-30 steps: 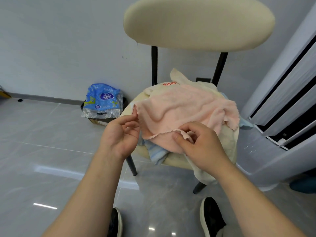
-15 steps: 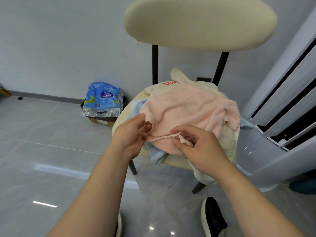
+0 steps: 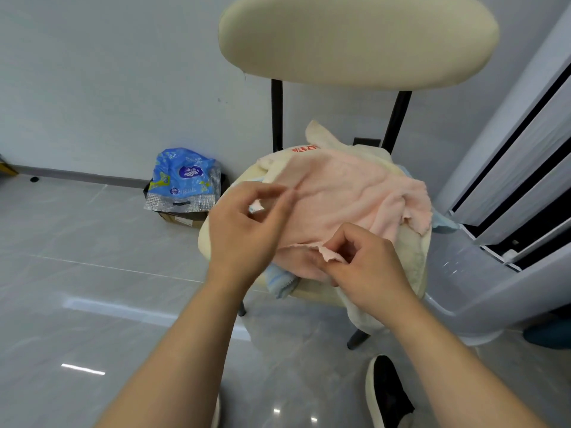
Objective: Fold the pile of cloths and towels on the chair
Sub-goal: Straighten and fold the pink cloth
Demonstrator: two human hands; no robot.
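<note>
Cloths and towels (image 3: 321, 140) lie unfolded in a heap on the seat of the cream-padded, black-legged chair (image 3: 355, 38); no folded piece shows on that seat, so the task appears barely begun. Right hand (image 3: 367, 267) pinches the near hem of the pale pink terry cloth (image 3: 355, 196) topping the heap at the seat's front edge; left hand (image 3: 244, 233), at the seat's left edge, is blurred, and its grip cannot be told. Cream towel (image 3: 414, 264) and blue striped cloth (image 3: 279, 282) beneath are mostly covered, piece count unknown.
</note>
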